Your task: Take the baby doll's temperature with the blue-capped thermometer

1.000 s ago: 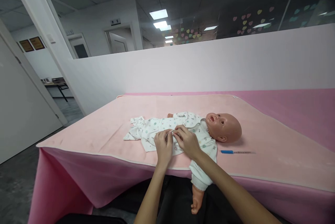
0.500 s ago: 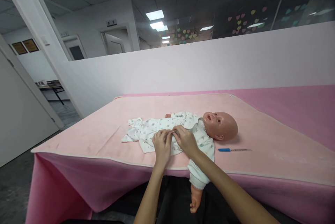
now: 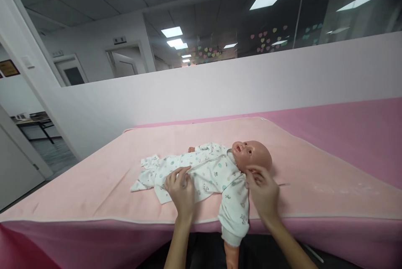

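A baby doll (image 3: 254, 155) lies on its back in a white printed wrap top (image 3: 216, 172), its head to the right. My left hand (image 3: 180, 187) is over the lower front of the top, thumb and fingers bent but apart, with nothing seen in them. Beside the doll's neck and near shoulder is my right hand (image 3: 264, 189). Its fingers are loosely curled, with a gap to the thumb, and I see nothing held. The doll's near arm (image 3: 231, 254) hangs over the table edge. Behind my right hand, only the end of a slim pen-like thing (image 3: 284, 184) shows.
A peach blanket (image 3: 314, 197) with a pale edge covers the table, over pink cloth (image 3: 361, 126). Behind stands a low white wall (image 3: 220, 89) with glass above. A thin pale rod (image 3: 314, 254) is below the table edge at right.
My hands have parted from the thin tie they pinched together at the belly. The right has moved to the doll's neck, covering the blue-capped slim thing. The view has shifted too.
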The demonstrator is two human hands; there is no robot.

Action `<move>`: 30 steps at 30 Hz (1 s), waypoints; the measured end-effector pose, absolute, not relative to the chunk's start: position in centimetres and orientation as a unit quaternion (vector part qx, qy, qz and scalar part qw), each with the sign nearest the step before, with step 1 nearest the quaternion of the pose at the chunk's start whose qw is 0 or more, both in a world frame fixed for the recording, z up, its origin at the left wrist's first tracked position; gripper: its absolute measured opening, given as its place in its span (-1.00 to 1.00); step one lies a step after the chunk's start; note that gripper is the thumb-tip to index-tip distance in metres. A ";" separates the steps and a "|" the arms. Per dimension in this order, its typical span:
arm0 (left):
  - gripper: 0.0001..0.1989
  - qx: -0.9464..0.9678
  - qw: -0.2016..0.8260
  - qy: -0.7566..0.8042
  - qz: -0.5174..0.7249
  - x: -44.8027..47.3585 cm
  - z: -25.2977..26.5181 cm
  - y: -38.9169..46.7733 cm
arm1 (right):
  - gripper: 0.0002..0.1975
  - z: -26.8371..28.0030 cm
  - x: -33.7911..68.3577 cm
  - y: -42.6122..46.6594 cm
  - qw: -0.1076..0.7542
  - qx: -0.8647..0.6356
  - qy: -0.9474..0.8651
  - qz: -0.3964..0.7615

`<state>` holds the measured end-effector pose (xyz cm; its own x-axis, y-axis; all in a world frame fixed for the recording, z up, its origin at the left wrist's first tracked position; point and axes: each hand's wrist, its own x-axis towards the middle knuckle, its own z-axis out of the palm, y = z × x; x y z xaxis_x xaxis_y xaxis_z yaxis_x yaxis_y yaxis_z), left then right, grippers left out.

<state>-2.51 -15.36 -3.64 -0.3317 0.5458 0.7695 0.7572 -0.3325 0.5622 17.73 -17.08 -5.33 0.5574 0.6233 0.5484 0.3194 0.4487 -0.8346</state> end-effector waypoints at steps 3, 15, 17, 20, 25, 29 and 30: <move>-0.77 -0.602 0.105 -0.524 -0.593 -1.7 -1.8 -13.9 | -0.80 -7.6 24.3 -18.3 0.642 -0.616 -0.452 0.063; -0.75 -0.852 -0.197 -0.373 -0.311 2.8 0.4 -6.3 | -0.69 -10.4 32.5 -18.6 0.368 -0.666 -0.647 -0.048; -0.70 -0.863 -0.193 -0.359 -0.298 2.7 0.7 -6.7 | -0.69 -9.3 32.4 -19.7 0.366 -0.670 -0.645 -0.036; -0.76 -0.862 -0.206 -0.368 -0.282 2.3 1.4 -6.3 | -0.70 -6.5 32.1 -21.5 0.395 -0.668 -0.630 -0.040; -0.73 -0.764 -0.343 -0.481 -0.259 0.8 2.4 -3.1 | -0.76 0.5 29.1 -22.3 0.497 -0.624 -0.598 -0.075; -0.84 -0.800 -0.198 -0.504 -0.259 -0.5 4.0 -1.9 | -0.82 4.3 24.6 -18.6 0.549 -0.539 -0.633 -0.084; -0.87 -0.822 -0.132 -0.492 -0.256 -0.6 4.6 -2.1 | -0.83 4.8 23.5 -17.3 0.546 -0.535 -0.642 -0.065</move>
<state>-0.63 -2.08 4.61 0.3857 0.8758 0.2904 0.7407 -0.4815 0.4685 23.45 -17.28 4.80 0.1676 0.6149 0.7706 0.7578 0.4196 -0.4996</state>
